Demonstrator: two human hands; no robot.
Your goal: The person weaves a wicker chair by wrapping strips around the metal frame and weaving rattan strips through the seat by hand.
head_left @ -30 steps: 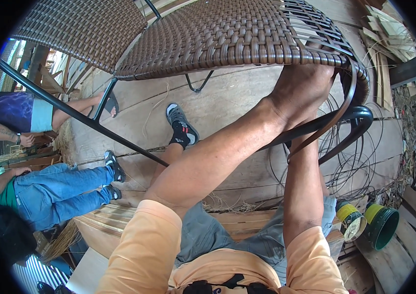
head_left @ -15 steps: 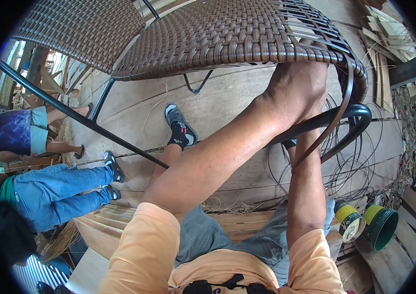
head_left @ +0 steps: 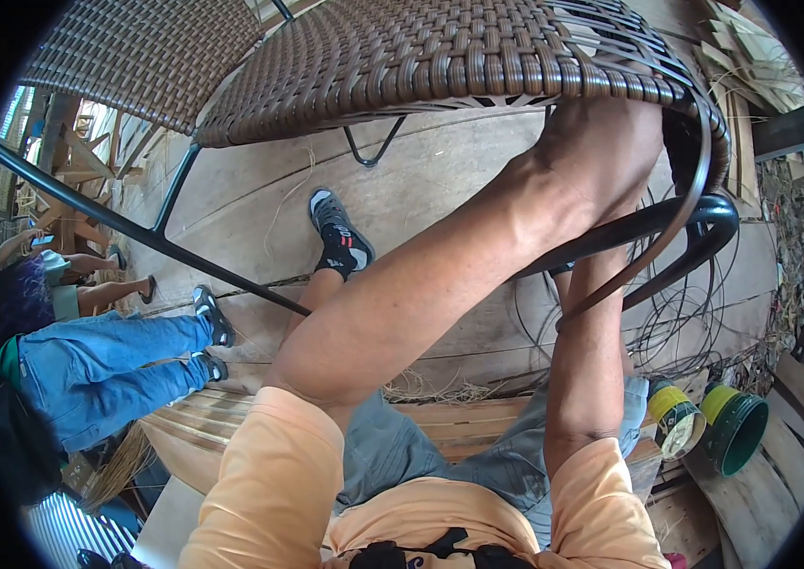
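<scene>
A brown woven chair seat on a black metal frame fills the upper part of the view. Toward its right end the weave gives way to bare parallel strands. My left hand reaches under the seat's front edge, its fingers hidden beneath the weave. Behind the black tube my right forearm rises toward the same spot. The right hand itself is mostly covered by the left hand and the seat. A long brown strand hangs from the seat's right corner and curves down across my right forearm.
Loose dark strands lie coiled on the plank floor at right. Two green-and-yellow buckets stand lower right, wood scraps upper right. At left, a person in jeans and another in shorts are nearby.
The seat's right end and both hands sit slightly farther right. My left hand has gone a little higher under the edge. The hanging strand has shifted right with the corner.
</scene>
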